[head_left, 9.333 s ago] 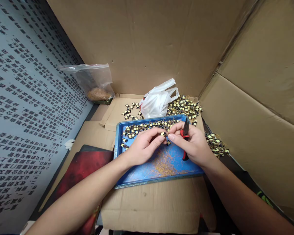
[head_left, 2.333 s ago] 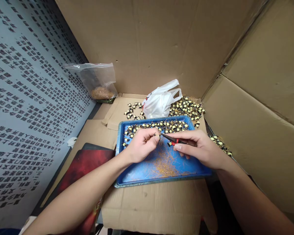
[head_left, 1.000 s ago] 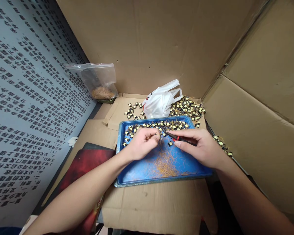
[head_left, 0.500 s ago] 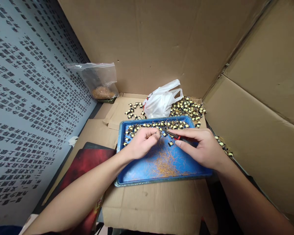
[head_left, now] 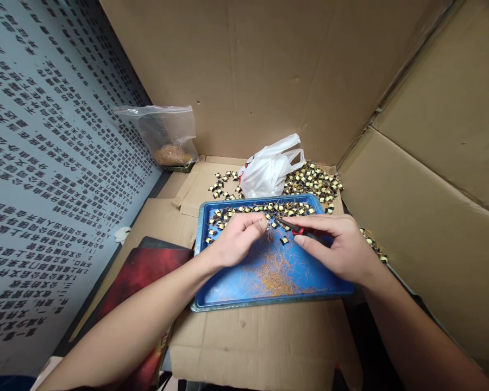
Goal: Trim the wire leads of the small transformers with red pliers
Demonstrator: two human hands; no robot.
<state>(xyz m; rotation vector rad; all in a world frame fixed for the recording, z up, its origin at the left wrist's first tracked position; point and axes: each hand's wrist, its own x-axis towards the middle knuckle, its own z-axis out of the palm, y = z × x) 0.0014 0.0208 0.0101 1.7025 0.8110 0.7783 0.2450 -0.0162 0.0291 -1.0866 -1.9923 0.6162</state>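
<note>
The left hand (head_left: 242,236) has thumb and forefinger pressed together on a small part (head_left: 268,222); mostly hidden by the fingers, it shows only pale metallic pins at their tips. Just to the right of that pinch, the right hand (head_left: 338,241) closes round the red-and-black pliers (head_left: 299,232). Their long axis runs across the body, from the right palm toward the left fingertips and slightly away from the person. The nose is near the pinched part, seemingly with a small gap between; whether its blades are spread cannot be told. The held part lies in the left hand's own grip, with the right hand reaching it only through the tool.

A loose part (head_left: 284,240) lies on the person's side of the nose, nearer the right fingertips than the left ones. Below the pinch, toward the person, copper-coloured wire bits (head_left: 277,277) litter the blue tray (head_left: 261,303). Beyond both grips, a band of yellow-and-black parts (head_left: 289,208) lines the tray's far side; farther on are a white plastic bag (head_left: 263,176) and a heaped pile (head_left: 315,184).

Compared with the frame from 2.3 seconds ago, the nose has drawn back from the left fingertips, where it then appeared to meet them. In the earliest frame the tool stood nearly upright in the right hand.
</note>
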